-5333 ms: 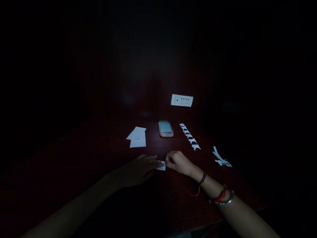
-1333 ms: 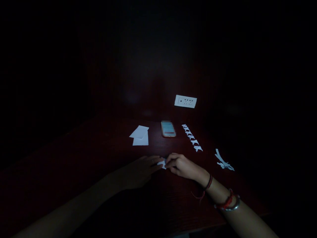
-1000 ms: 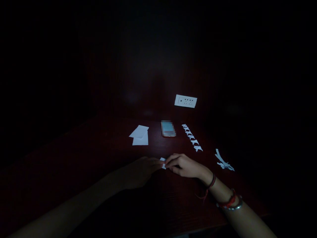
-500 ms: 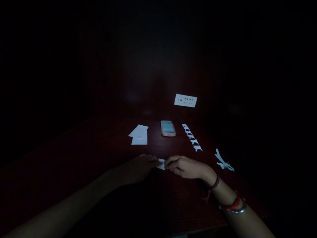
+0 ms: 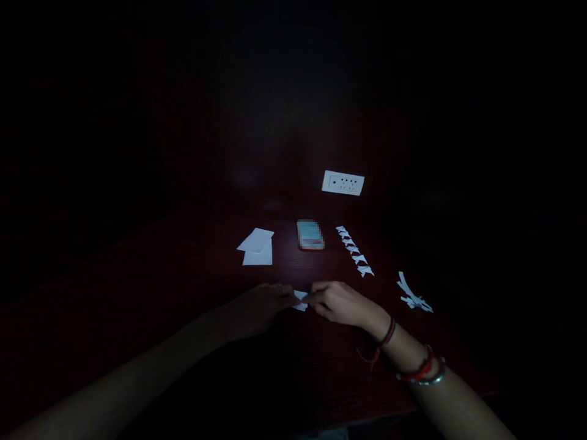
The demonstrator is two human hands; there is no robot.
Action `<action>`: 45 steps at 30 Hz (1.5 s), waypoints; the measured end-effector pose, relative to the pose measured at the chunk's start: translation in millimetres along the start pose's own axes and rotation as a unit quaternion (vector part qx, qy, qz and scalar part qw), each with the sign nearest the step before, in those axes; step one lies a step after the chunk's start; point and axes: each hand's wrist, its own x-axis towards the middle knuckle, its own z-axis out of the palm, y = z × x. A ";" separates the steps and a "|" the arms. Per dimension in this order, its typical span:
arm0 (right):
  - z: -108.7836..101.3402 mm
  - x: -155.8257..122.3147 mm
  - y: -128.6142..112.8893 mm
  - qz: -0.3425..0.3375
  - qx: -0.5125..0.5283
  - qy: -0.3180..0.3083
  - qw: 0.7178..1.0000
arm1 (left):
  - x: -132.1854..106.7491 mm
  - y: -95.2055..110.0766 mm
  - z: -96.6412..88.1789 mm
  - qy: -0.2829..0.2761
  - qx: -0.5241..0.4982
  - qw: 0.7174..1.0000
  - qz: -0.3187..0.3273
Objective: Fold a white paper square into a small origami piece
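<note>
In dim light, my left hand [image 5: 257, 308] and my right hand [image 5: 339, 302] meet at the middle of a dark red table [image 5: 183, 293]. Between their fingertips lies a small white piece of paper [image 5: 300, 299], folded and mostly covered. The left hand's fingers press down on its left end. Pinched fingers of the right hand hold its right end. Red thread bands and a metal bangle [image 5: 419, 373] circle my right wrist.
Farther back lie a small stack of white paper sheets [image 5: 257, 249], a phone [image 5: 310, 234], and a row of several folded white paper shapes [image 5: 355, 259]. White paper scraps [image 5: 411, 294] lie at the right. A white wall socket [image 5: 343, 183] sits behind the table.
Both hands stayed at the paper piece, which shows less between the fingers than five seconds ago. My right wrist swung slightly right, then back. The view drifted a little.
</note>
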 end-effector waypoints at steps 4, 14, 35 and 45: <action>-3.4 -0.7 -5.3 0.007 -0.047 -0.012 0.999 | -0.2 -0.3 0.5 0.004 0.009 1.000 -0.013; -3.0 -1.7 -0.4 0.009 -0.031 0.013 0.999 | -7.8 -4.3 4.1 0.038 -0.018 0.999 0.009; 16.5 8.5 5.5 0.097 0.125 0.082 0.984 | -8.8 3.4 -9.5 0.012 -0.031 0.997 0.063; 21.2 12.8 6.6 0.179 0.147 0.075 0.970 | -0.5 -0.5 1.1 0.025 0.009 0.998 0.061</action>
